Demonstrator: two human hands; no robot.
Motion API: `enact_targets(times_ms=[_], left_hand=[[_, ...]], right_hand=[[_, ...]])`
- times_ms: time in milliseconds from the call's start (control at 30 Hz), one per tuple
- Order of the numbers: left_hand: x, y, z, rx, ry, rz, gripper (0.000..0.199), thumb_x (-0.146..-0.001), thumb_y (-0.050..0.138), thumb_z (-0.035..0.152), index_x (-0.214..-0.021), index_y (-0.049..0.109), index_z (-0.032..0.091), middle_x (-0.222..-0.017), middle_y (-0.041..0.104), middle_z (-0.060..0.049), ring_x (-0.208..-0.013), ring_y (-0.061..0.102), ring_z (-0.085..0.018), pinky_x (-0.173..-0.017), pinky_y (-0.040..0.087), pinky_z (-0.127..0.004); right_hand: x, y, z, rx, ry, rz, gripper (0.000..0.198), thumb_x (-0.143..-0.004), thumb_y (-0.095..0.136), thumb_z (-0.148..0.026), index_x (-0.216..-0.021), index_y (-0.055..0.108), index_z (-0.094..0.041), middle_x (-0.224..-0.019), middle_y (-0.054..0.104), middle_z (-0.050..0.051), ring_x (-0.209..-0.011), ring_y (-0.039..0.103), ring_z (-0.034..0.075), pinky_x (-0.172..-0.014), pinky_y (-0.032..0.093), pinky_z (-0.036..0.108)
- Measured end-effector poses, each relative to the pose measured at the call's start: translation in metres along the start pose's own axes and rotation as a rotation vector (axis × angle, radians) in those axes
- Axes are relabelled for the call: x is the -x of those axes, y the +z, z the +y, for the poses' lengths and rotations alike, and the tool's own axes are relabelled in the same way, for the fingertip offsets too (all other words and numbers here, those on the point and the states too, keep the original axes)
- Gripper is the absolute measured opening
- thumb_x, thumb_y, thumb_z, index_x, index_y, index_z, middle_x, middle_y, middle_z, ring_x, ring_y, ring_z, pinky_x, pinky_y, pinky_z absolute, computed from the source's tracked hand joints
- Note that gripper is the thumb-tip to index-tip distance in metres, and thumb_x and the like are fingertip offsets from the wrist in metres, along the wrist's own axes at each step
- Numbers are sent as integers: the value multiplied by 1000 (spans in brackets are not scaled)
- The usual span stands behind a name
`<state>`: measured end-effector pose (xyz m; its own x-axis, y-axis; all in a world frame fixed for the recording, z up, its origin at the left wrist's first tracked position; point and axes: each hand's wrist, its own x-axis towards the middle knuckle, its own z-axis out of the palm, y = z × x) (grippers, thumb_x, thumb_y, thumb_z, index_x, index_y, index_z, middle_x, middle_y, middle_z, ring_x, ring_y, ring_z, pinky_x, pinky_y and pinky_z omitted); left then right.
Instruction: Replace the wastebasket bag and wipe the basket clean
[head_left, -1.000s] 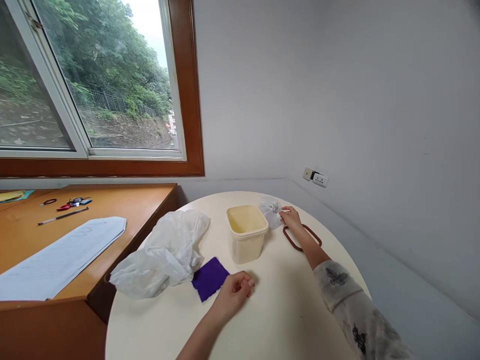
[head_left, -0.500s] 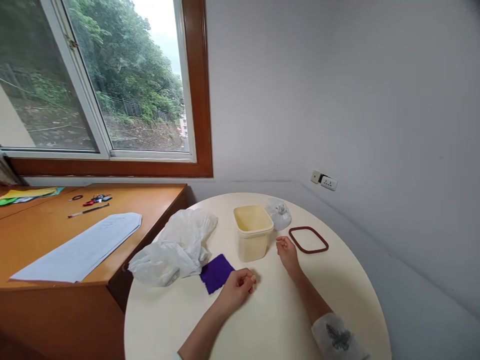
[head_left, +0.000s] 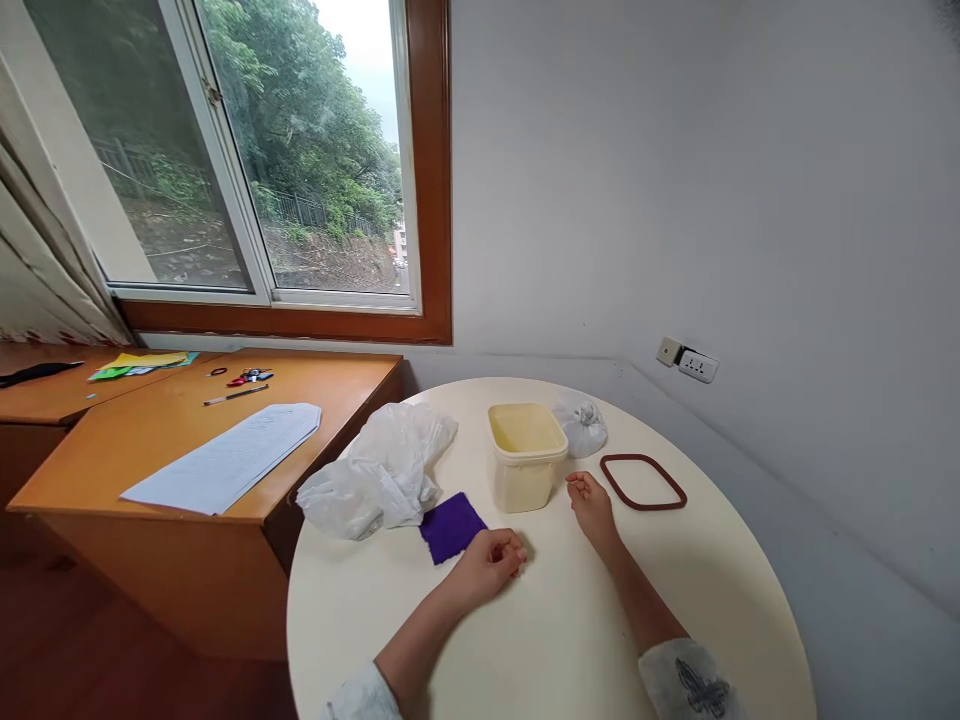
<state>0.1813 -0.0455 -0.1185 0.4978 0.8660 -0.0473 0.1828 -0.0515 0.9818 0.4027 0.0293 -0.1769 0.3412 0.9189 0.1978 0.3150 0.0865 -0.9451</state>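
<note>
My left hand [head_left: 489,566] rests on the round table with its fingers curled in and nothing visible in them. Just behind it lies a purple cloth square [head_left: 451,527] with frayed edges, its near corner by my knuckles. My right hand [head_left: 591,502] is also loosely closed, nothing showing in its fingers. It rests beside a cream plastic container [head_left: 526,480] that stands upright with its top uncovered. To the right of that hand lies a flat dark-red ring frame [head_left: 643,505] with rounded corners.
A crumpled white plastic bag [head_left: 382,465] lies on the left of the round table [head_left: 555,650]. Behind the container sits a knotted plastic bag [head_left: 585,428]. On the adjoining wooden desk [head_left: 150,440] are papers [head_left: 229,455], a pen [head_left: 236,395] and keys [head_left: 250,377].
The view has turned left and tilted slightly, so everything appears further right and more of the desk and a curtain shows. Both hands keep about the same pose and place on the table.
</note>
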Motion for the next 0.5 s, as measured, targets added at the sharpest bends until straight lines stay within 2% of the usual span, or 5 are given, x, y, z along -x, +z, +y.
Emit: enact_targets(times_ms=[500], left_hand=[[-1,2,1,-37,49,-32,26,-78,51,38,-69,54,13,-59,48,1,-58,43,-11,-57,31,-24]], right_hand=[[2,-4,-6,-11,-20,0,14,-68,45,-28,-76,53,-20,-58,53,-3,-49,44,11,-47,33,23]])
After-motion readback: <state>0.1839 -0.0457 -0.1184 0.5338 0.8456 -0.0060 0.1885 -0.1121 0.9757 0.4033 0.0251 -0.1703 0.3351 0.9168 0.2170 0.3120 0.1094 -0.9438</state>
